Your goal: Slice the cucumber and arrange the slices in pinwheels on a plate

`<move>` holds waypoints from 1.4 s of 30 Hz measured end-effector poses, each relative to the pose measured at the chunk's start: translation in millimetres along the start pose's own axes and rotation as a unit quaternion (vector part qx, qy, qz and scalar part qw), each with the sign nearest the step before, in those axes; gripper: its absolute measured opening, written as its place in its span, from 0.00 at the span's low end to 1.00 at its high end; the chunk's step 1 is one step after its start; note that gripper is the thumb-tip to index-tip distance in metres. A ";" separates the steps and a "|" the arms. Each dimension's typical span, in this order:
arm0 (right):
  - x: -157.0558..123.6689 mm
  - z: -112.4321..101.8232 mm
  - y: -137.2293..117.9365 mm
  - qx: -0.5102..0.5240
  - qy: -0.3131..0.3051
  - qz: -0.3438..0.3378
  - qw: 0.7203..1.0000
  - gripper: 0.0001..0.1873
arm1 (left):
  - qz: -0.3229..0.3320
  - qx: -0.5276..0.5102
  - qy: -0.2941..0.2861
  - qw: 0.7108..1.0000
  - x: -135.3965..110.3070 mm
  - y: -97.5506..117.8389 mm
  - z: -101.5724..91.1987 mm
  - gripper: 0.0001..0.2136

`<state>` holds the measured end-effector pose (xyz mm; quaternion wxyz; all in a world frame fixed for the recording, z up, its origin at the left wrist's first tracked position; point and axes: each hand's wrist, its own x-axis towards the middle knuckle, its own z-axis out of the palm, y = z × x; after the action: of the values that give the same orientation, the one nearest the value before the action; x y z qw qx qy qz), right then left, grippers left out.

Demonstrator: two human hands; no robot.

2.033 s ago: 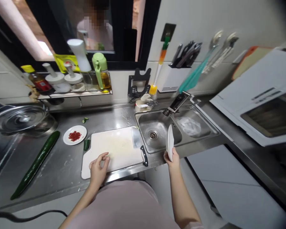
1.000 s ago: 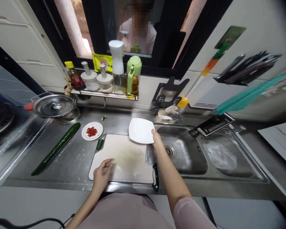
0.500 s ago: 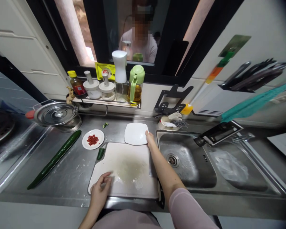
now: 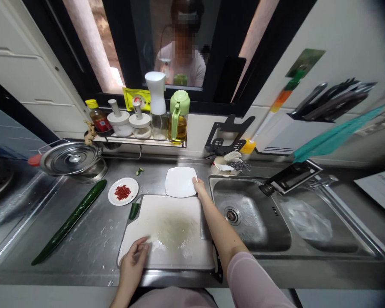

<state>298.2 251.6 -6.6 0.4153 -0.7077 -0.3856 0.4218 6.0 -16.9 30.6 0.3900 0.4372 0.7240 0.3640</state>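
My right hand point(image 4: 199, 187) reaches forward and grips the right edge of a square white plate point(image 4: 179, 182), which lies flat on the steel counter just behind the white cutting board point(image 4: 170, 229). My left hand point(image 4: 133, 262) rests on the board's near left corner, fingers curled over its edge. The board's middle is wet with pale green residue. A knife's black handle point(image 4: 218, 267) pokes out at the board's near right corner, mostly hidden by my right arm.
A small round plate of chopped red chilli point(image 4: 123, 191) and a long cucumber point(image 4: 71, 220) lie to the left. A lidded pot point(image 4: 71, 160) stands far left. The sink point(image 4: 248, 214) is on the right. Bottles fill a shelf point(image 4: 141, 139) behind.
My right hand carried the white plate from over the sink to the left and laid it flat behind the cutting board. My left hand has stayed on the board's near left corner.
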 end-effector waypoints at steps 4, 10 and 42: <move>0.5 -5.9 -2.3 -0.040 -0.022 0.019 0.999 0.20 | 0.002 -0.002 0.001 1.000 -1.4 -1.3 -0.7 0.29; 0.4 -15.3 -14.8 -0.194 -0.041 0.008 0.980 0.36 | 0.002 -0.003 0.003 1.000 -2.7 -2.3 -1.9 0.29; -129.0 -142.0 25.7 -0.322 0.179 -0.074 0.927 0.45 | 0.069 0.176 0.144 0.971 21.2 22.6 11.8 0.17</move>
<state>388.7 89.6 48.2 0.2575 -0.8362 -0.4716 0.1094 17.7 12.7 39.9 0.1727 0.4908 0.7934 0.3161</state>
